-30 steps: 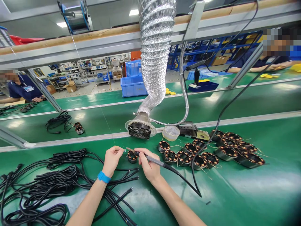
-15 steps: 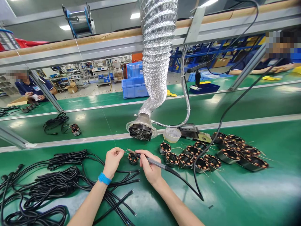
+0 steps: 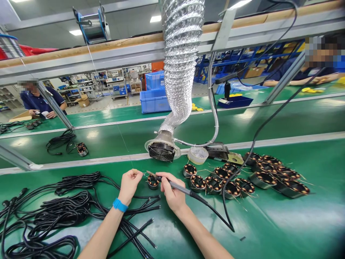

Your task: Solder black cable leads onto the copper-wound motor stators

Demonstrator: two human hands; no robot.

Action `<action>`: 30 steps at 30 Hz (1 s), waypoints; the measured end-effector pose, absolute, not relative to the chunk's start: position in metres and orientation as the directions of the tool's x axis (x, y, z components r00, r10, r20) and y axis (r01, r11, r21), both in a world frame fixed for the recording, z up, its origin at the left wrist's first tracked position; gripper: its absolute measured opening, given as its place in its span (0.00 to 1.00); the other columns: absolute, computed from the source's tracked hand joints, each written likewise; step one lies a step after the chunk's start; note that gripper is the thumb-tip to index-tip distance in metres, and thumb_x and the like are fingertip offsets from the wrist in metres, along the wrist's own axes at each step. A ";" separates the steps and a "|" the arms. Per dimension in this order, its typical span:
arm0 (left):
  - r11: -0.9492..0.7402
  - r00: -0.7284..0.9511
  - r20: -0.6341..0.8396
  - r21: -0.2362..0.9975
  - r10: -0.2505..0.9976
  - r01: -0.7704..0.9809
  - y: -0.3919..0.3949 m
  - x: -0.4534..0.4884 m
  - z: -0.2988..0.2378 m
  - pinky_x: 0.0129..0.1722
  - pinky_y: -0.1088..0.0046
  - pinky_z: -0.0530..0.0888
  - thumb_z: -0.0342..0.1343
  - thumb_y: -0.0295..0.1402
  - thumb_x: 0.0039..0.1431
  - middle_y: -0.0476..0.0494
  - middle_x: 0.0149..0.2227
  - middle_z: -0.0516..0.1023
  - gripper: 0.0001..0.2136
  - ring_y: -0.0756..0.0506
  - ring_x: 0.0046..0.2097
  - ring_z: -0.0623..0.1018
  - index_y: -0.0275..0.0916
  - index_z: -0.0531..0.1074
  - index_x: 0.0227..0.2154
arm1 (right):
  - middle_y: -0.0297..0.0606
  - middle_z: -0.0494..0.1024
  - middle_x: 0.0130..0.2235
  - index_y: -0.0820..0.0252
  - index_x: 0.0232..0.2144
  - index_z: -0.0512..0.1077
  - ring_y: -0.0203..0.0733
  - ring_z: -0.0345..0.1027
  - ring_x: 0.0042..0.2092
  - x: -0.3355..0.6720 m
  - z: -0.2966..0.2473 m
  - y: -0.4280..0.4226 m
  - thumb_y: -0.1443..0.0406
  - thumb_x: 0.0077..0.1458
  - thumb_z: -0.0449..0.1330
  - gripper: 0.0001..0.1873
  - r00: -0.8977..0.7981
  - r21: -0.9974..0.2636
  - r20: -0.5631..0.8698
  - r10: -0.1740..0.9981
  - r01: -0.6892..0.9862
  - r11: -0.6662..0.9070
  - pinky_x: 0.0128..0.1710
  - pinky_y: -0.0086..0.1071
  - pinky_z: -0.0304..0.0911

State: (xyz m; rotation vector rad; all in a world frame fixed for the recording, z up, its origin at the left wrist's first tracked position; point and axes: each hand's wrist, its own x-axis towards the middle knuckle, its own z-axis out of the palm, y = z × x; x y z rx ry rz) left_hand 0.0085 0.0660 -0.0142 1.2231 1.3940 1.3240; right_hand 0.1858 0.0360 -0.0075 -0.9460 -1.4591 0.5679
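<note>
My right hand point(image 3: 174, 192) is closed around the grip of a soldering iron point(image 3: 179, 187), its tip pointing left over a small copper-wound stator point(image 3: 153, 182). My left hand point(image 3: 132, 181), with a blue band at the wrist, is closed in a pinch just left of the iron's tip. A thin solder wire point(image 3: 124, 141) runs down from an overhead spool point(image 3: 94, 26) to these fingers. Fine wire ends show between the fingertips and the tip; whether they touch is too small to tell. The stator stands on the green bench below both hands.
Black cables point(image 3: 63, 208) lie coiled at left, stripped ends toward the middle. Several stators point(image 3: 212, 184) stand at right, behind the iron's cord point(image 3: 225, 212). A fume-extractor hood point(image 3: 161, 151) hangs ahead, beside a round translucent container point(image 3: 198, 155). Co-workers point(image 3: 44, 100) sit across the line.
Both my hands and the iron hold nearly still. On the strip behind the bench, a stator with its cable has shifted left. The left co-worker's hands and head have moved slightly.
</note>
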 end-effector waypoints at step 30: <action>-0.124 0.114 0.095 0.952 0.989 0.278 0.055 0.002 0.005 0.33 0.71 0.67 0.58 0.45 0.57 0.46 0.29 0.74 0.14 0.46 0.32 0.70 0.37 0.73 0.27 | 0.40 0.67 0.44 0.51 0.61 0.64 0.37 0.72 0.41 0.161 -0.028 0.065 0.73 0.66 0.49 0.24 -0.230 -0.615 0.691 0.685 0.310 0.725 0.45 0.31 0.70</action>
